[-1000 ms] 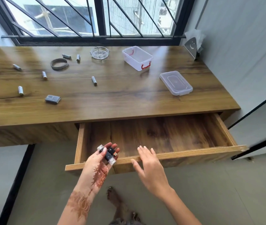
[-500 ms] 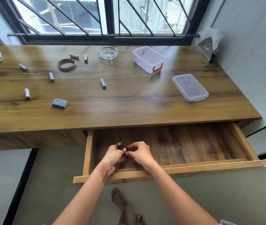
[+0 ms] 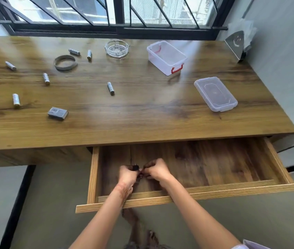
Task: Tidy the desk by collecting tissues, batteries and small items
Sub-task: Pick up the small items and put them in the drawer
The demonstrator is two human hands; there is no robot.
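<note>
Wooden drawer point(image 3: 187, 194) open; batteries point(image 3: 110, 88), box point(image 3: 167, 57) on desk point(image 3: 142, 112).

Brown streaked wood grain covers the desk point(image 3: 142, 112) and the paler-rimmed drawer point(image 3: 196, 193); a clear box point(image 3: 167, 57) far right has red handles, its lid point(image 3: 215, 94) milky clear; silver-grey batteries point(image 3: 110, 88) lie left; reddish-brown henna marks the left hand point(image 3: 127, 178); the window bars point(image 3: 121, 13) are black
</note>
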